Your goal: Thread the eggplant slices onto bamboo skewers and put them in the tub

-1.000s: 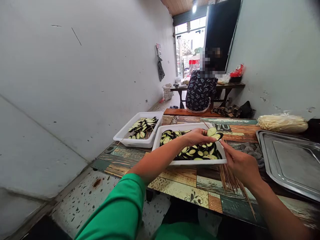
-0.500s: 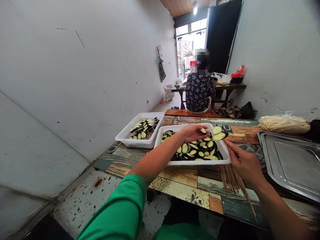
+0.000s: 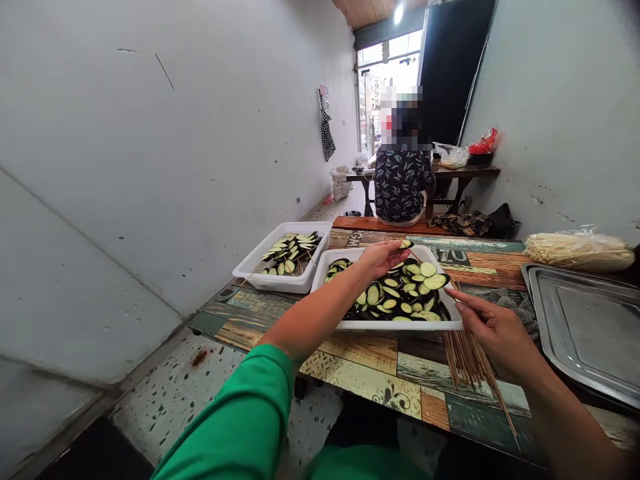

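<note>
My right hand is closed on a thin bamboo skewer that points up and left. Two eggplant slices, pale green with dark skin, are threaded on it just beyond my fingers. My left hand pinches another eggplant slice by the skewer's far end; I cannot tell whether the point has pierced it. Both hands are over a white tub full of loose eggplant slices. Below my right hand, a bundle of bare skewers lies on the table.
A second white tub with skewered eggplant stands at the left. Metal trays and a bag of enoki-like mushrooms sit at the right on the patchwork wood table. Ahead, a person sits with their back to me.
The skewer with its two slices has dipped lower and tilted over the tub. My left hand has brought its slice up to the skewer's far end. The view has shifted slightly.
</note>
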The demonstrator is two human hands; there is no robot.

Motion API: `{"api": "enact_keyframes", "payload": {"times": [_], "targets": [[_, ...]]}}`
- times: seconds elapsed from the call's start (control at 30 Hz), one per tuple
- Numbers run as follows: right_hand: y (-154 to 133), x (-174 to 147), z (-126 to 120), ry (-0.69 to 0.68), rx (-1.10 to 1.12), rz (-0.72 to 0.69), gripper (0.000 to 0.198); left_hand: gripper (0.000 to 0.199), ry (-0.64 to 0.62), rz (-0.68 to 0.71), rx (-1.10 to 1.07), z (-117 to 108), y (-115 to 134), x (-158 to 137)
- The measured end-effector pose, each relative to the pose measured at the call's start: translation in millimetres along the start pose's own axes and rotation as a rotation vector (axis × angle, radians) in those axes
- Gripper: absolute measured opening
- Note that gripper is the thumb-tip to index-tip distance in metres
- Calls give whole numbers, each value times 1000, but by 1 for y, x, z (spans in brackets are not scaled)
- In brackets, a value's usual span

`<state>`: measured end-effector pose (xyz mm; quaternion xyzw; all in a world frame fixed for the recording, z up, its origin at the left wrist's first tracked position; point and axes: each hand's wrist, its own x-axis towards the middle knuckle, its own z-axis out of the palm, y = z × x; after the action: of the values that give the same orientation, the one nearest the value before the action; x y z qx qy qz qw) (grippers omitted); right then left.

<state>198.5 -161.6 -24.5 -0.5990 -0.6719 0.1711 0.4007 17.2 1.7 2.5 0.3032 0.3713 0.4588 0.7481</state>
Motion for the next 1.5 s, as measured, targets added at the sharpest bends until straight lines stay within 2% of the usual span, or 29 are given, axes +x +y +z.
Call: {"api": "enact_keyframes", "payload": {"times": [0.23,0.83,1.27,1.5], "targets": [[12,2,4,-15,-36,5,48,10,123,-35,-29,-4,5,3],[15,2,5,-39,-80,23,49,13,133,16,-36,-2,5,0],[5,1,5,10,-59,30,50,10,29,72,-30,-1,-1,0],[9,2,8,24,-54,13,49,13,-6,79,29,3,-9,-5]]}}
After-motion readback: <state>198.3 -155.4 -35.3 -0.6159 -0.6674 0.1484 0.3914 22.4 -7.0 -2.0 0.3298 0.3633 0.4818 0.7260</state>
